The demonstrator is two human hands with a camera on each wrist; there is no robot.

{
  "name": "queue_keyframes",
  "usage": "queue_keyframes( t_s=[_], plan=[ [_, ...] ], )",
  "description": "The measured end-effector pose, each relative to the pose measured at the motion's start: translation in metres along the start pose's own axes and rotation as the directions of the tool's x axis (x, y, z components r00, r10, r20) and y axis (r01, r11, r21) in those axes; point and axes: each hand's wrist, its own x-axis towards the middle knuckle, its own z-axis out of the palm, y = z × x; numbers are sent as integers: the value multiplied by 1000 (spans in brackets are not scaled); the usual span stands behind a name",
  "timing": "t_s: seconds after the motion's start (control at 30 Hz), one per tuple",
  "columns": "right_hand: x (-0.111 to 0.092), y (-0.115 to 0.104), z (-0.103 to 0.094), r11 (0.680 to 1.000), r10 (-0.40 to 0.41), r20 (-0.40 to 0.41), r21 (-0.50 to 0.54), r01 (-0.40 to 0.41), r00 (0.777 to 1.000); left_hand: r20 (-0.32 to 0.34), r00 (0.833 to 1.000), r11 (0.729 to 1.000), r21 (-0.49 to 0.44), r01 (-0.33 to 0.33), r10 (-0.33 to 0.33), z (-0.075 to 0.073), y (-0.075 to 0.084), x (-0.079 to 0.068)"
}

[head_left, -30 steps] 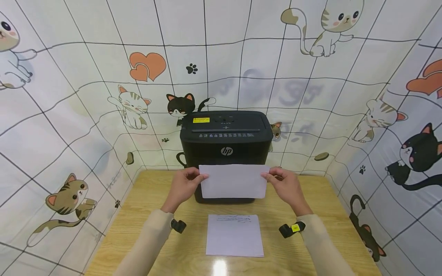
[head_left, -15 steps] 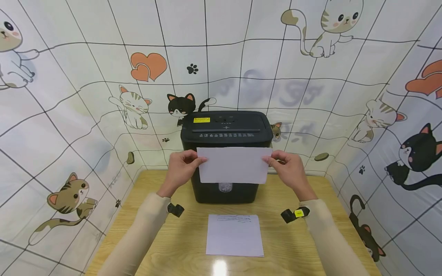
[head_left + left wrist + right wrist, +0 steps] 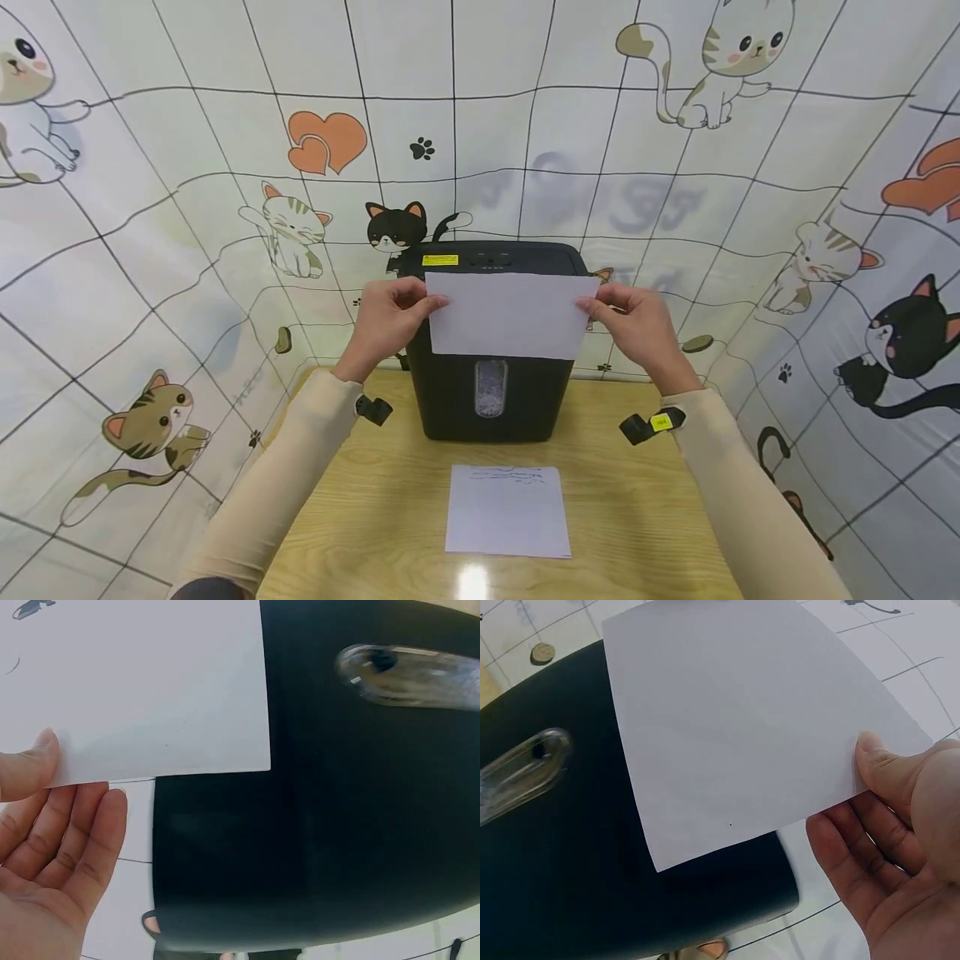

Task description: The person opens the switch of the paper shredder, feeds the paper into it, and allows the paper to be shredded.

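Observation:
A white sheet of paper (image 3: 512, 317) is stretched between both hands, in front of the upper part of a black HP paper shredder (image 3: 450, 396). My left hand (image 3: 390, 321) pinches the sheet's left edge between thumb and fingers; my right hand (image 3: 637, 327) pinches the right edge the same way. In the left wrist view the paper (image 3: 165, 690) shows a few dark marks near its top corner. From the right wrist the sheet (image 3: 735, 735) looks almost blank. The paper hides the shredder's feed slot and logo, while the clear window (image 3: 491, 388) shows below it.
A stack of white paper (image 3: 508, 517) with handwritten lines at its top lies on the wooden table (image 3: 622, 500) in front of the shredder. A cat-patterned curtain (image 3: 510, 133) stands right behind the shredder and along both sides.
Both hands have raised the sheet from the shredder's lower front up to its top edge, covering the slot. The stack on the table has stayed put.

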Motion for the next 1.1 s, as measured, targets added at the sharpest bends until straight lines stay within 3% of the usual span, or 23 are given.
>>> queue_keyframes(
  t_s=[0.13,0.3,0.5,0.8,1.1],
  plan=[
    [15,-12,-5,998,-50,-24,23,51,998,-25,999,999,-1,-37,37,-11,6,19],
    [35,-25,-11,994,-101,-59,34,104,993,-47,998,999,8,-38,38,-18,10,39],
    [51,-37,-17,998,-61,-69,-28,59,996,-57,998,1000,7,-26,27,-21,13,54],
    [68,-49,-22,1000,6,-52,8,-6,999,-78,996,999,31,-40,42,-27,18,73],
    [85,-46,-18,999,-10,-78,50,14,997,-41,998,998,44,-39,41,-27,12,89]
  ],
)
